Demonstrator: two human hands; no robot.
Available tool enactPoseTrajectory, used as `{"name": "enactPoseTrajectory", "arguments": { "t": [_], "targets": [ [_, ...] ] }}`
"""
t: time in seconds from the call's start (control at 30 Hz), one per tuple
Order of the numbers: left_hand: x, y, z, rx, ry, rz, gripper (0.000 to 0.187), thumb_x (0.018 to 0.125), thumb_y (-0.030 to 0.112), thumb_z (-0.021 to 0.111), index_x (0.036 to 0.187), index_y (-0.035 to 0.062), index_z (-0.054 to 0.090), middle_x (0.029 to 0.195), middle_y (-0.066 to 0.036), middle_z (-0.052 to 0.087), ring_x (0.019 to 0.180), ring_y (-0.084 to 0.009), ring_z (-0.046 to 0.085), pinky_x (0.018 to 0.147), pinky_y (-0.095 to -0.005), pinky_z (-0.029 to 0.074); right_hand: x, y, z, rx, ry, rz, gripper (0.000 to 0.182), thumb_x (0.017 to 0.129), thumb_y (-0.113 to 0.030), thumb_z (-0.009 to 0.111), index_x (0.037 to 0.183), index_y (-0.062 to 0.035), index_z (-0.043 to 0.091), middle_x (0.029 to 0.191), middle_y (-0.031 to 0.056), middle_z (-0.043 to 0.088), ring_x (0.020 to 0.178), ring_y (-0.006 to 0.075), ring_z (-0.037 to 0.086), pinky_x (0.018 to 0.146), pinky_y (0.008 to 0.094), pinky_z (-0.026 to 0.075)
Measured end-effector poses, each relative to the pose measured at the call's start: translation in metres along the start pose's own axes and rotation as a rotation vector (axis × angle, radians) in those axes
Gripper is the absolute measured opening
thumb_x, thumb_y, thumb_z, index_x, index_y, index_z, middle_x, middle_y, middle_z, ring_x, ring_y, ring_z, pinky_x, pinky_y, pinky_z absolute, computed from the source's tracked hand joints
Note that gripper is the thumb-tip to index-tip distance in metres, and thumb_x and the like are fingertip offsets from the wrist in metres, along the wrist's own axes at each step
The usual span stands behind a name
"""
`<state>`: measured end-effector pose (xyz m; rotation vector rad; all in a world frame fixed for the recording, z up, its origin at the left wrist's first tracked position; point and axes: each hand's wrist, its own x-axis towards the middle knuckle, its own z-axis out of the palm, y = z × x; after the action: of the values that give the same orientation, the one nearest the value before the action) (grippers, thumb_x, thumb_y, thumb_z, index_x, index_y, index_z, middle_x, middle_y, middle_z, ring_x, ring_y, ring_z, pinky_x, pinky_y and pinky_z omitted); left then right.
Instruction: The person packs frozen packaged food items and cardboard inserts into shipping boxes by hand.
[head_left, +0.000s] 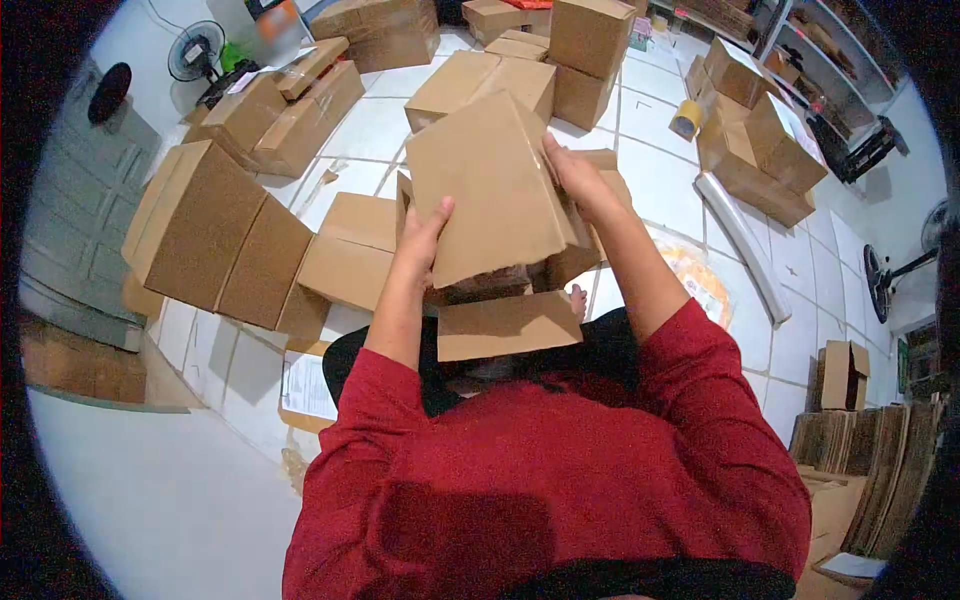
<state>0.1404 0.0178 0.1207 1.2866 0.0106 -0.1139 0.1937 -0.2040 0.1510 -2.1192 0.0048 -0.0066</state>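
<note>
The left hand (424, 238) and right hand (582, 182) are grasping one brown box (485, 190) between them; below them, a cardboard flap (508, 330) is extending.

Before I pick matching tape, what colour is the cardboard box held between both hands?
The cardboard box is light brown; best view: head.

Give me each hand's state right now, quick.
Left hand: holding the box at its left side, thumb on top, other fingers mostly hidden.
Right hand: holding the same box at its right side.
</note>
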Motion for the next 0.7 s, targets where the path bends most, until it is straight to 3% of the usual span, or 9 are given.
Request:
{"name": "enactPoseTrajectory", "arguments": {
  "t": [0.07,0.1,0.2,0.27,0.3,0.43,0.57,0.63,0.7],
  "targets": [
    [0.001,-0.010,-0.004,-0.010,-0.009,-0.019,0.058,0.076,0.027,0.059,0.120,0.0049,0.030,0.109,-0.015,0.047,0.098,-0.0222,0.048,0.078,-0.0322,0.042,-0.017,0.001,0.005,0.613,-0.218,0.274,0.057,0.082,-0.038,0.045,0.119,0.0036,0.035,0.118,0.0175,0.041,0.103,0.0237,0.045,0.087,0.0337,0.035],
    [0.003,-0.015,-0.006,-0.013,-0.016,-0.037,0.055,0.076,0.024,0.059,0.119,0.0038,0.030,0.108,-0.015,0.047,0.098,-0.0217,0.048,0.078,-0.0320,0.043,-0.014,0.007,0.008,0.610,-0.218,0.275,0.057,0.082,-0.038,0.045,0.119,0.0036,0.035,0.118,0.0175,0.041,0.103,0.0237,0.045,0.087,0.0337,0.035],
    [0.011,-0.029,-0.012,0.059,-0.029,-0.027,0.055,0.076,0.020,0.059,0.119,0.0023,0.029,0.107,-0.015,0.047,0.097,-0.0220,0.048,0.078,-0.0325,0.042,-0.001,0.041,0.033,0.385,-0.366,0.265,0.053,0.080,-0.035,0.047,0.115,0.0040,0.038,0.111,0.0188,0.048,0.099,0.0251,0.048,0.085,0.0338,0.036],
    [0.020,-0.045,-0.013,0.096,-0.003,-0.034,0.057,0.076,0.019,0.059,0.120,0.0019,0.028,0.107,-0.015,0.048,0.097,-0.0224,0.048,0.078,-0.0323,0.042,-0.005,0.052,0.048,0.078,-0.167,0.099,0.050,0.079,-0.031,0.049,0.114,0.0035,0.039,0.105,0.0207,0.051,0.095,0.0280,0.051,0.082,0.0337,0.038],
    [0.025,-0.055,-0.013,0.135,0.022,-0.040,0.058,0.075,0.017,0.060,0.121,0.0016,0.027,0.108,-0.015,0.048,0.097,-0.0228,0.048,0.079,-0.0321,0.041,-0.015,0.040,0.053,0.028,-0.008,0.139,0.048,0.079,-0.027,0.047,0.116,0.0013,0.036,0.104,0.0235,0.051,0.097,0.0330,0.049,0.082,0.0358,0.038],
    [0.038,-0.098,-0.014,0.380,0.050,-0.040,0.072,0.074,0.020,0.060,0.127,0.0022,0.016,0.114,-0.018,0.045,0.101,-0.0247,0.046,0.083,-0.0314,0.039,-0.025,0.046,0.063,-0.035,0.066,0.130,0.053,0.079,-0.017,0.043,0.122,0.0058,0.023,0.107,0.0277,0.046,0.102,0.0383,0.043,0.086,0.0402,0.034],
    [0.046,-0.133,-0.015,0.417,0.054,-0.088,0.079,0.075,0.020,0.059,0.130,0.0022,0.005,0.117,-0.021,0.041,0.104,-0.0271,0.044,0.086,-0.0315,0.037,-0.021,0.070,0.075,-0.085,0.123,0.149,0.054,0.079,-0.014,0.042,0.123,0.0071,0.020,0.111,0.0275,0.043,0.105,0.0367,0.042,0.087,0.0384,0.034],
    [0.044,-0.133,-0.013,0.448,0.057,-0.069,0.079,0.075,0.020,0.059,0.130,0.0016,0.005,0.118,-0.022,0.040,0.105,-0.0276,0.044,0.086,-0.0314,0.036,-0.015,0.090,0.086,-0.273,0.219,0.012,0.053,0.080,-0.013,0.041,0.125,0.0060,0.018,0.113,0.0272,0.041,0.106,0.0356,0.041,0.087,0.0378,0.033],
    [0.044,-0.139,-0.016,0.478,0.058,-0.048,0.079,0.075,0.020,0.059,0.130,0.0011,0.006,0.118,-0.023,0.038,0.105,-0.0280,0.043,0.087,-0.0313,0.036,-0.015,0.095,0.093,-0.282,0.190,0.045,0.053,0.080,-0.013,0.040,0.125,0.0063,0.018,0.112,0.0269,0.042,0.105,0.0357,0.042,0.087,0.0379,0.034]
  ]
}}
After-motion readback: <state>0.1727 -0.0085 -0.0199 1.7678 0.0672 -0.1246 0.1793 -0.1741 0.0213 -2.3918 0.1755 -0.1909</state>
